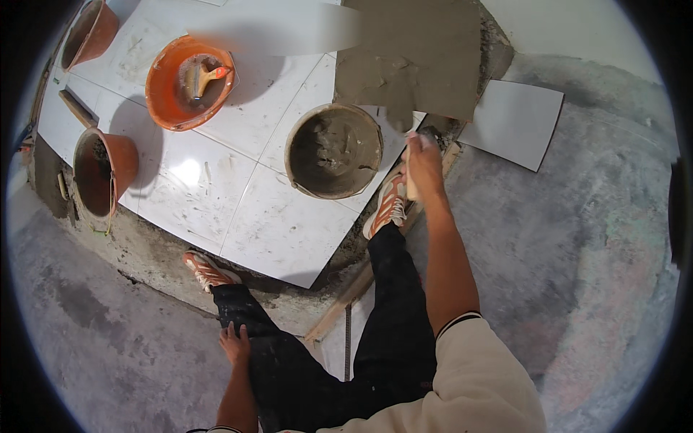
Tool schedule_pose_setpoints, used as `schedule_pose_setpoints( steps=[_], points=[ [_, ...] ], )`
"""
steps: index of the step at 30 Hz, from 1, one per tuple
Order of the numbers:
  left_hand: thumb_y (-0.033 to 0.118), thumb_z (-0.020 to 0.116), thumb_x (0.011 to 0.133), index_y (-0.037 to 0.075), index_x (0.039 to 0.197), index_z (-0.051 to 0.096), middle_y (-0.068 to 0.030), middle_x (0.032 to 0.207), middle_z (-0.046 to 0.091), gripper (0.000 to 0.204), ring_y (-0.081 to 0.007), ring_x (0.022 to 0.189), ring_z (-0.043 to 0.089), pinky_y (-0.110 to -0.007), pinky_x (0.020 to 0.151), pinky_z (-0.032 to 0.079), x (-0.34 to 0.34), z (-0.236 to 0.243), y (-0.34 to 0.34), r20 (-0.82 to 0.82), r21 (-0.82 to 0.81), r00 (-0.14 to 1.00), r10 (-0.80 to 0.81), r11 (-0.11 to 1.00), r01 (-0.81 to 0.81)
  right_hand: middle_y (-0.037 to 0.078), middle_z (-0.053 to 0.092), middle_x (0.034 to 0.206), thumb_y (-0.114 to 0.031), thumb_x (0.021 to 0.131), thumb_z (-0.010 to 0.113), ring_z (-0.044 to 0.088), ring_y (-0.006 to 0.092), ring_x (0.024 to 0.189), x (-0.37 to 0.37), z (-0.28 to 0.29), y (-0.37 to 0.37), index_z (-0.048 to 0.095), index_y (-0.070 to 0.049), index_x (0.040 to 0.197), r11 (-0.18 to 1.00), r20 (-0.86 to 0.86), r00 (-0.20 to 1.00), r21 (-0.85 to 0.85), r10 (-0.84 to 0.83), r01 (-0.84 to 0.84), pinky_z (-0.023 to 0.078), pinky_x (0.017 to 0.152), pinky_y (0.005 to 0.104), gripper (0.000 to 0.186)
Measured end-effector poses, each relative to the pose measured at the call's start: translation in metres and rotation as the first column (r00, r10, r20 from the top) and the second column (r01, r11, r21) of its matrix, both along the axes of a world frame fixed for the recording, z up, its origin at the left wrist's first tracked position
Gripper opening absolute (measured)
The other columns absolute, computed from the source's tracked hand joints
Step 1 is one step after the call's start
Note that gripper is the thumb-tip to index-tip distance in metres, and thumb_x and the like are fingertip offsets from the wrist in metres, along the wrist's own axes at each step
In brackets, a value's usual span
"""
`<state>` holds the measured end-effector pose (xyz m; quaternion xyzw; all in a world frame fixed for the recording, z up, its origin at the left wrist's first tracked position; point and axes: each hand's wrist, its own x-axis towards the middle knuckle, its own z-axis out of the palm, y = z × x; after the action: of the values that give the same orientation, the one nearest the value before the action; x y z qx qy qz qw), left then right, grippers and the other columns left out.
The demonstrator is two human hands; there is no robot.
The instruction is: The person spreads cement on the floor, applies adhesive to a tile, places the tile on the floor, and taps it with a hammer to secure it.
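Observation:
My right hand [423, 162] grips the pale handle of a trowel [398, 112], whose motion-blurred blade is over the grey mortar spread [404, 54] at the top centre. Just left of it sits a round bucket of wet mortar [332, 148] on the white tiled surface [238, 180]. My left hand [235, 339] lies open on my left leg, holding nothing. A loose white tile [512, 119] rests to the right of the mortar patch.
Orange buckets [123, 173] [97, 40] stand at the left; an orange basin [162, 86] holds a brush [206, 79]. A wooden piece [79, 107] lies on the tiles. A timber strip [339, 307] runs between my feet. Concrete floor [548, 267] lies right, below a wall [577, 32].

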<state>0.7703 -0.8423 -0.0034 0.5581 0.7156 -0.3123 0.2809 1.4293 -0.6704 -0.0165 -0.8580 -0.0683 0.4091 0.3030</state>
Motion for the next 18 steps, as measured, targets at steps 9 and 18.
schedule_pose_setpoints(
  steps=[9,18],
  points=[
    [0.045,0.064,0.099,0.008,0.143,0.062,-0.0212,0.137,0.056,0.058,-0.0424,0.128,0.049,-0.053,0.111,0.040,-0.001,-0.002,0.007,-0.024,-0.042,1.000,-0.006,0.999,0.005,0.005,0.059,0.075,-0.040,0.110,0.051,0.055,0.0143,0.053,-0.026,-0.017,-0.074,0.061,-0.003,0.114,0.928,-0.249,0.944,0.248,-0.218,0.280,0.047,0.047,0.0304,0.038],
    [0.045,0.064,0.099,0.009,0.144,0.061,-0.0208,0.137,0.056,0.057,-0.0421,0.128,0.050,-0.053,0.112,0.040,0.002,0.000,0.009,-0.011,-0.069,1.000,-0.013,0.998,0.012,0.023,0.071,0.111,-0.035,0.107,0.055,0.068,0.0415,0.104,-0.049,-0.076,-0.116,0.065,-0.002,0.123,0.974,0.430,0.875,-0.059,0.224,-0.220,0.052,0.091,0.0484,0.039]
  ],
)
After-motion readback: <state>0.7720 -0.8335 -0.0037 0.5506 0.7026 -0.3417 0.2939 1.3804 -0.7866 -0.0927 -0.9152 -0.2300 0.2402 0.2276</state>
